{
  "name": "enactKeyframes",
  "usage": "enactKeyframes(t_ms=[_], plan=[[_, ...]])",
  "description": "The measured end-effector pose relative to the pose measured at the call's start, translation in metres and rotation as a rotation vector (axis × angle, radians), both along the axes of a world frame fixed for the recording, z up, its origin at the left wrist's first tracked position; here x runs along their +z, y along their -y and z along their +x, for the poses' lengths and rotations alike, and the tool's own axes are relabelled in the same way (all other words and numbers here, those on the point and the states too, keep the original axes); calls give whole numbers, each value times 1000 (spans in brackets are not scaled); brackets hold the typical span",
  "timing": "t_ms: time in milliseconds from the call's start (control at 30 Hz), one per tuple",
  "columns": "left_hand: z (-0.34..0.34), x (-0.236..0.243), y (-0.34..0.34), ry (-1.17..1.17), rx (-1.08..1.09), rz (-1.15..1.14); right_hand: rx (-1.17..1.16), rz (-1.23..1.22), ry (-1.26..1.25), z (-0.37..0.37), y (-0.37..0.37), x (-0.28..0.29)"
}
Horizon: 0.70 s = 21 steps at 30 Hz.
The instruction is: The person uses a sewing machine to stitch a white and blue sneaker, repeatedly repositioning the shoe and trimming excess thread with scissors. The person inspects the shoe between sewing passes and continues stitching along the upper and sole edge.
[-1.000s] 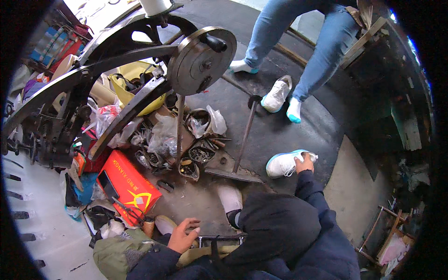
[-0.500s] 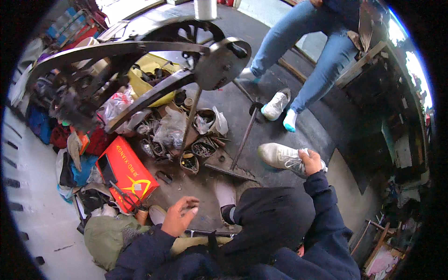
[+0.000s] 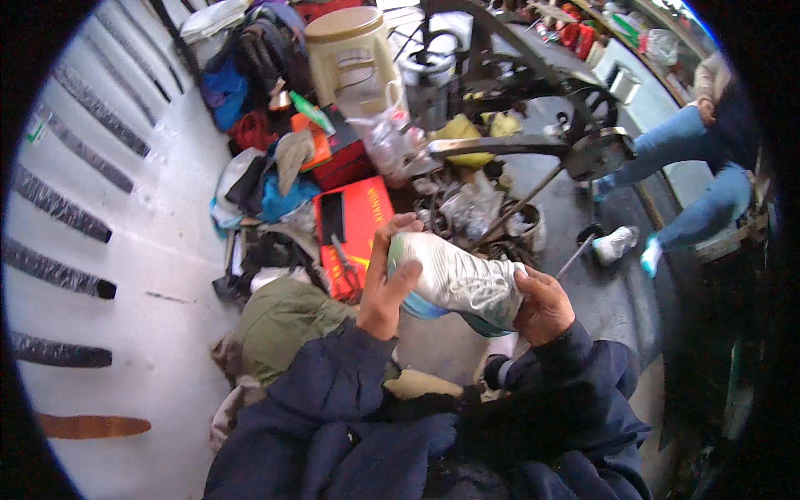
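Observation:
A white lace-up sneaker [image 3: 458,279] with a pale blue-green sole is held sideways in front of my chest, its laces facing up. The toe end lies in my left hand [image 3: 389,283], thumb on the upper and fingers around the far side. My right hand [image 3: 542,307] grips the heel end by the ankle opening. Just beyond my left hand lies a red box [image 3: 375,212], with a dark phone-like slab [image 3: 332,218] and a pair of scissors [image 3: 344,257] on top. The sneaker hides the floor behind it.
A dark metal machine with a wheel [image 3: 598,154] stands ahead on the right. Behind it sits a person in blue jeans [image 3: 723,204], with a matching white shoe [image 3: 616,243] on the floor. A plastic stool [image 3: 347,62], bags and cloths crowd the far left. Olive cloth [image 3: 292,325] lies by my left arm.
My right hand has brought the sneaker from the right to the middle. My left hand, empty before, has closed on its toe. The view has swung left.

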<state>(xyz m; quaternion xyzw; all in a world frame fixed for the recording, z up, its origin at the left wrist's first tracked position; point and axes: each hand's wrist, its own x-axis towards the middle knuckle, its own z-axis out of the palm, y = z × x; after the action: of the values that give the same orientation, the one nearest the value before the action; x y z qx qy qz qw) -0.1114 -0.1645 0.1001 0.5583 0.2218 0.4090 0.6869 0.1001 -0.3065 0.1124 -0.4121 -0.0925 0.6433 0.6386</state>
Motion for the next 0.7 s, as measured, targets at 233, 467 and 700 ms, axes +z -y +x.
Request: enactKeyframes(t_ms=[233, 467, 700], plan=[[-11, -14, 4, 16, 80, -168, 221, 79, -205, -40, -5, -38], [7, -17, -5, 124, -22, -288, -63, 213, -346, -48, -1, -47], [20, -27, 5, 243, -140, -258, -170, 97, -425, -56, 15, -44]])
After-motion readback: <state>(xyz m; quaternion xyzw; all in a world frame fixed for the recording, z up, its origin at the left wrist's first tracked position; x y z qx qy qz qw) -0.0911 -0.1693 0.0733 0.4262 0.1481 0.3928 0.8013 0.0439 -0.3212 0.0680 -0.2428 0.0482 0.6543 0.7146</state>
